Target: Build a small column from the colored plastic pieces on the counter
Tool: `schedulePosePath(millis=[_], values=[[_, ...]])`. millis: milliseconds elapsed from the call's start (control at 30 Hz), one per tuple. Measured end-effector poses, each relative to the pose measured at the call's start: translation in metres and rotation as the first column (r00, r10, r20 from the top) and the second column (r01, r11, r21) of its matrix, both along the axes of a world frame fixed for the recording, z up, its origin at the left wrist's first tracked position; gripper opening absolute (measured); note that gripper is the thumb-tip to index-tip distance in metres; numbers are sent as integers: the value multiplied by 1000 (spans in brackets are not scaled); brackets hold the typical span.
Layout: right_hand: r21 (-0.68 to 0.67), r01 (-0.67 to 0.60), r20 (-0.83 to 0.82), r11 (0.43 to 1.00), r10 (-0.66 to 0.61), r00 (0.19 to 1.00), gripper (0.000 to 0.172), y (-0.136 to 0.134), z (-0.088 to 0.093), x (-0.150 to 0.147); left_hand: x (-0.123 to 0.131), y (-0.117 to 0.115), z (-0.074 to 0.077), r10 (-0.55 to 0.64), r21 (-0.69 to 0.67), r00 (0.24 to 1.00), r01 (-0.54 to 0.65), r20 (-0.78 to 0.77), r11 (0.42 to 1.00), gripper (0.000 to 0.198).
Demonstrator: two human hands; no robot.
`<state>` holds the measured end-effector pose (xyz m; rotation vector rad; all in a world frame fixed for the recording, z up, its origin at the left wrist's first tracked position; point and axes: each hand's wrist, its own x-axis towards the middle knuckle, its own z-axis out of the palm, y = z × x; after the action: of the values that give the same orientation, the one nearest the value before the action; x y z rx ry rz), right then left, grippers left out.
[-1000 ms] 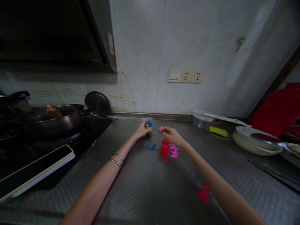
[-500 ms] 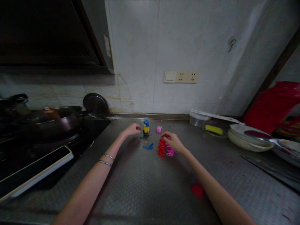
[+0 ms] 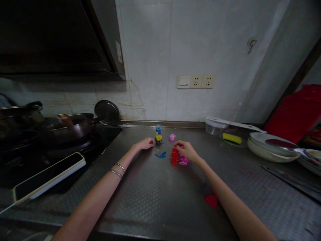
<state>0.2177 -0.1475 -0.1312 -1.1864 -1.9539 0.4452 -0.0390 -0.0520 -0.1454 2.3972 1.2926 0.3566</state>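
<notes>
Looking at your right hand [image 3: 187, 151], curled by the red pile [image 3: 174, 158], I couldn't tell if it gripped anything. Same went for your left hand [image 3: 146, 143], just beside the upright jar [image 3: 158, 134].

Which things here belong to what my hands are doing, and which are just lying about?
Apparently in use: small jar, blue pieces, red pile, pink pile, small pink object.

Apparently just lying about: yellow sponge, pan, white-edged device, stacked dishes.

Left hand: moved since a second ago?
Yes. Against the switch, the left hand shifted left and slightly nearer the wearer, no longer gripping the jar.
</notes>
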Motion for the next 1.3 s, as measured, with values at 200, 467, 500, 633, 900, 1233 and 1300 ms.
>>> schedulePosePath(millis=[200, 467, 500, 633, 900, 1233, 1300], values=[[-13, -19, 5, 1000, 19, 1000, 19, -1, 0, 0, 1, -10, 0, 16, 89, 1000, -18, 24, 996, 13], [-14, -32, 42, 999, 33, 999, 19, -2, -2, 1, -4, -26, -4, 37, 167, 999, -41, 26, 985, 14], [-12, -29, 43, 1000, 30, 999, 19, -2, -3, 1, -4, -30, -4, 29, 145, 1000, -29, 3, 989, 15], [-6, -30, 44, 1000, 30, 999, 20, -2, -4, 0, 1, -48, 1, 30, 51, 999, -29, -21, 998, 16], [8, -32, 83, 999, 31, 996, 20, -4, -3, -1, 12, -71, 7, -16, 1, 998, 16, 63, 1000, 22], [14, 80, 253, 997, -81, 964, 28, 21, 7, -20, 11, -78, 14, -66, -28, 996, 67, 55, 997, 15], [-24, 87, 302, 996, -76, 950, 29, 36, 10, -28, 12, -79, 13, -56, -15, 997, 57, 44, 998, 14]])
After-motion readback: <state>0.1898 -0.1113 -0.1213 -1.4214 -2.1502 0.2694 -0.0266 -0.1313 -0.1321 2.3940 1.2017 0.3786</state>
